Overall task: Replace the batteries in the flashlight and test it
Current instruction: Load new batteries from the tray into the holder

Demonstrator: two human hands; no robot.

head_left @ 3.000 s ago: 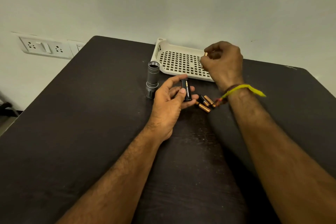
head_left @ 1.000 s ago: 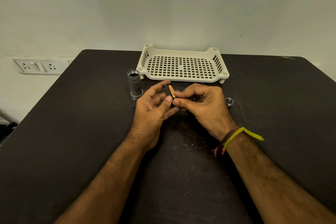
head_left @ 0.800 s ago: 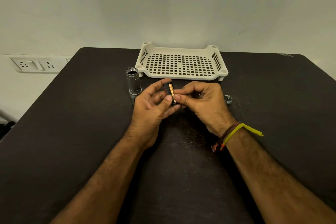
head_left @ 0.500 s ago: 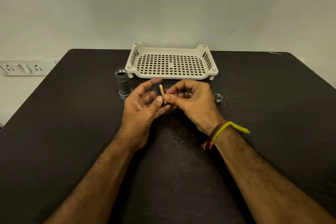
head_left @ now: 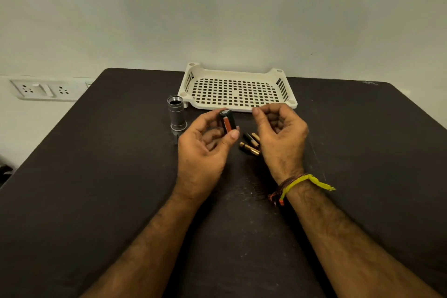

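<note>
My left hand [head_left: 208,143] grips a black battery holder [head_left: 227,121] between thumb and fingers, held upright, with a copper-coloured battery showing in its slot. My right hand [head_left: 280,133] hovers just right of it, apart from the holder, fingers curled and nothing visible in them. Three loose copper-and-black batteries [head_left: 250,144] lie on the dark table [head_left: 96,176] between my hands. The grey flashlight body [head_left: 176,113] stands on end to the left of my left hand, its open end facing up.
A white perforated tray [head_left: 237,74] sits at the table's far edge by the wall, with nothing in it. A wall socket panel [head_left: 36,89] is off the table's left side.
My right hand has let go of the holder and drawn back to the right, uncovering the loose batteries. The small cap seen beside that hand earlier is now out of sight.
</note>
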